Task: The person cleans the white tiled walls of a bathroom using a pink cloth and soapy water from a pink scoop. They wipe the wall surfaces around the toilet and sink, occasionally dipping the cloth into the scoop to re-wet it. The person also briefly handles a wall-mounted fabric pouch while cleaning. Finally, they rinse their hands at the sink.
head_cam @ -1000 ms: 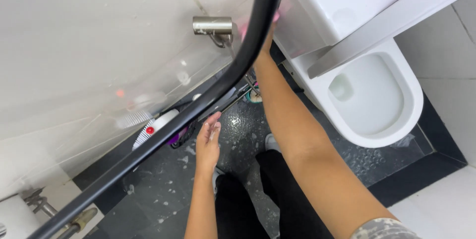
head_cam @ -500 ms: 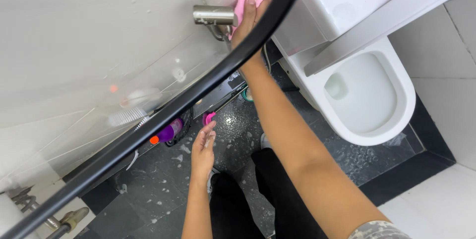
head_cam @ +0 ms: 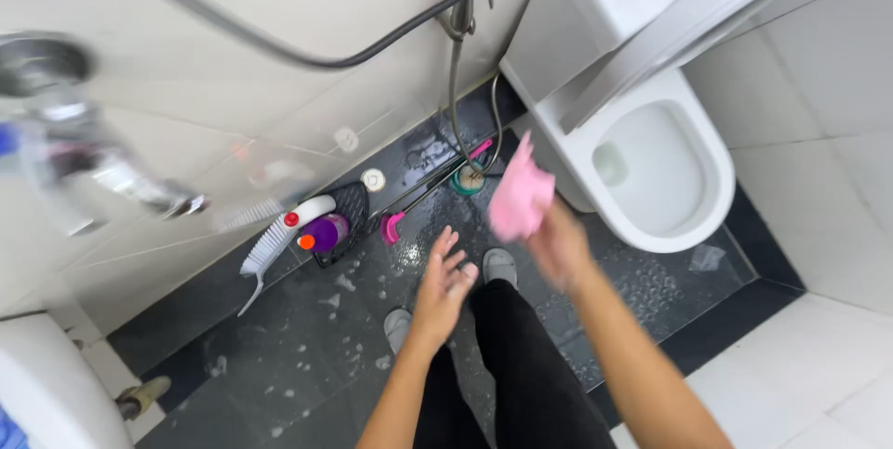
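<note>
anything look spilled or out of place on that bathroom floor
Yes: white foam flecks and wet patches are scattered across the dark floor. A white brush lies flat beside the bottles rather than stowed. The right hand holds a pink cloth; the left hand is empty.

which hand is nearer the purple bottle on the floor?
Left. The left hand hangs open just right of the purple bottle; the right hand, gripping a pink cloth, is farther right, toward the toilet.

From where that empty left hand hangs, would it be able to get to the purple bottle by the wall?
Probably yes, with a bend down. The left hand is open and empty, and only bare wet dark floor lies between it and the purple bottle. The white brush lies beside the bottle, not across the way.
</note>
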